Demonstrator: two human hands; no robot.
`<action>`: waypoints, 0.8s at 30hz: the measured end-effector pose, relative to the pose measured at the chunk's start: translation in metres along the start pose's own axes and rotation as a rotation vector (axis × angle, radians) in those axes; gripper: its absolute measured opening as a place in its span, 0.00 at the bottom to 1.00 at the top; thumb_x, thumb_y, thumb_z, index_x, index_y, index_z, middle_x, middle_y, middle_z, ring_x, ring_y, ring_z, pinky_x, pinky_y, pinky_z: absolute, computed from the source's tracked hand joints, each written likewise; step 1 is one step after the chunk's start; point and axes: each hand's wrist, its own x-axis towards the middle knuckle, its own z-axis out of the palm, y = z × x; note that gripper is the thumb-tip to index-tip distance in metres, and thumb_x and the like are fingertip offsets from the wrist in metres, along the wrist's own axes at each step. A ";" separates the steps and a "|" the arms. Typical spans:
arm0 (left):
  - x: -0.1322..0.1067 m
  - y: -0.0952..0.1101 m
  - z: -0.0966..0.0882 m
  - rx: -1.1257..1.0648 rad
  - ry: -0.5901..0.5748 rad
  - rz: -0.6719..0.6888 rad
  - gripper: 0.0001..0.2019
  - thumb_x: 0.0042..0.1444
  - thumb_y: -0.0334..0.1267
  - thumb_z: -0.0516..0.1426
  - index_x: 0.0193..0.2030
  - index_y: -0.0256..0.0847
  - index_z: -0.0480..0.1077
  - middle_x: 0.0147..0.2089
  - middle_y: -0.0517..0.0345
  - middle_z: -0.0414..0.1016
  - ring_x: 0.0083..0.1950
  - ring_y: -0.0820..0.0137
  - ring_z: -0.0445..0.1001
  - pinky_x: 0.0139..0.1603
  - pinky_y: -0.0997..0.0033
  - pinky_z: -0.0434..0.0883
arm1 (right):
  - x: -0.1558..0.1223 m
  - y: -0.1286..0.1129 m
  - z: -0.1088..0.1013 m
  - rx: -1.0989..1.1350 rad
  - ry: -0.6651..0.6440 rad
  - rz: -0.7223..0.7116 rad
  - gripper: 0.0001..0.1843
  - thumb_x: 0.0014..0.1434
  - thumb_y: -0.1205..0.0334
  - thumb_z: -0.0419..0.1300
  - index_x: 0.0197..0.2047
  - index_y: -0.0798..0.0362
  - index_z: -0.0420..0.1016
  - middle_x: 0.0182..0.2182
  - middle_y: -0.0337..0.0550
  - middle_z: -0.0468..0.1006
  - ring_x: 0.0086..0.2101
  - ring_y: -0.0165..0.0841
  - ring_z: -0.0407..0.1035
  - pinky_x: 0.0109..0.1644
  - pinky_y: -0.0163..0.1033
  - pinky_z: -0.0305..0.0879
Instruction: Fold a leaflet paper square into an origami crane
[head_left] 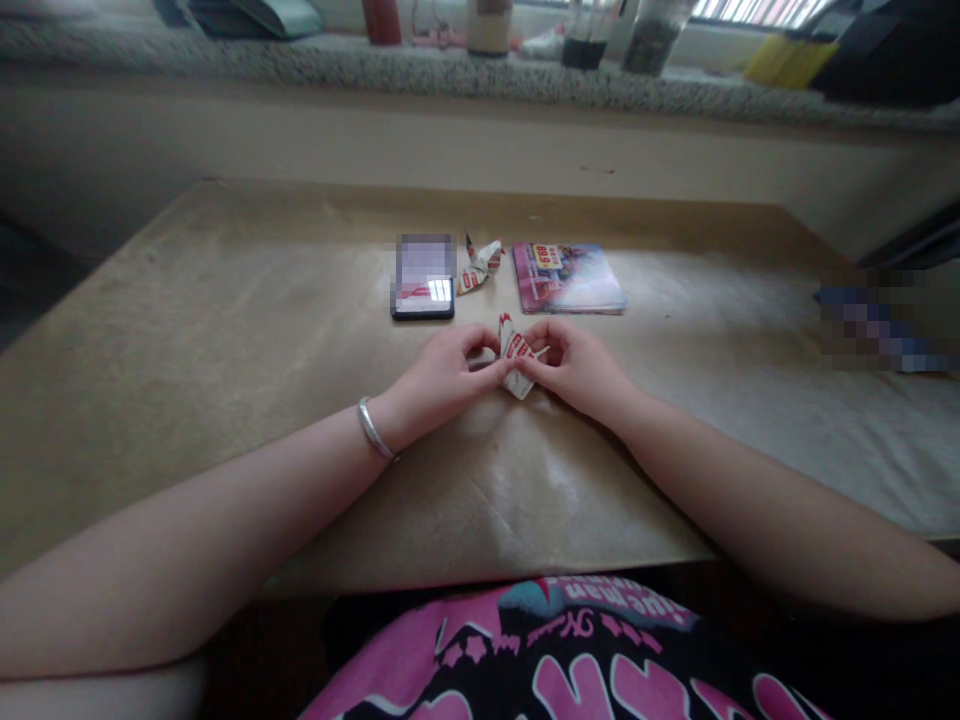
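Between my hands, just above the table, is a small folded paper piece, white with red print and pointed corners. My left hand pinches its left side with thumb and index finger, and a silver bangle circles that wrist. On the right side, my right hand grips the same paper, its thumb pressed on the front face. Some fingertips are hidden behind the paper. Beyond my hands lies a folded paper crane in similar white and red printed paper.
A phone with a lit screen lies left of the crane. A stack of pink and blue printed leaflets lies to its right. Another printed item, partly blurred, is at the table's right edge. Jars and bottles line the stone windowsill.
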 end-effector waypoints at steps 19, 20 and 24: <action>0.003 -0.007 0.003 0.039 0.013 0.004 0.12 0.54 0.37 0.59 0.45 0.39 0.74 0.45 0.54 0.78 0.46 0.66 0.75 0.49 0.65 0.71 | -0.003 -0.008 -0.006 -0.237 0.015 -0.074 0.16 0.54 0.61 0.63 0.46 0.52 0.70 0.27 0.37 0.77 0.26 0.30 0.69 0.32 0.37 0.64; 0.003 -0.008 0.002 0.053 0.016 0.008 0.12 0.54 0.37 0.59 0.46 0.39 0.74 0.45 0.54 0.78 0.46 0.66 0.75 0.50 0.65 0.70 | -0.002 -0.007 -0.006 -0.279 0.026 -0.100 0.17 0.53 0.61 0.64 0.47 0.52 0.70 0.29 0.38 0.78 0.27 0.31 0.69 0.33 0.37 0.64; 0.003 -0.007 0.001 0.157 -0.012 0.030 0.17 0.55 0.37 0.58 0.52 0.39 0.72 0.50 0.51 0.77 0.51 0.62 0.73 0.55 0.59 0.68 | 0.001 -0.003 -0.007 -0.469 0.049 -0.236 0.17 0.54 0.58 0.64 0.47 0.52 0.74 0.35 0.44 0.78 0.33 0.35 0.69 0.40 0.43 0.65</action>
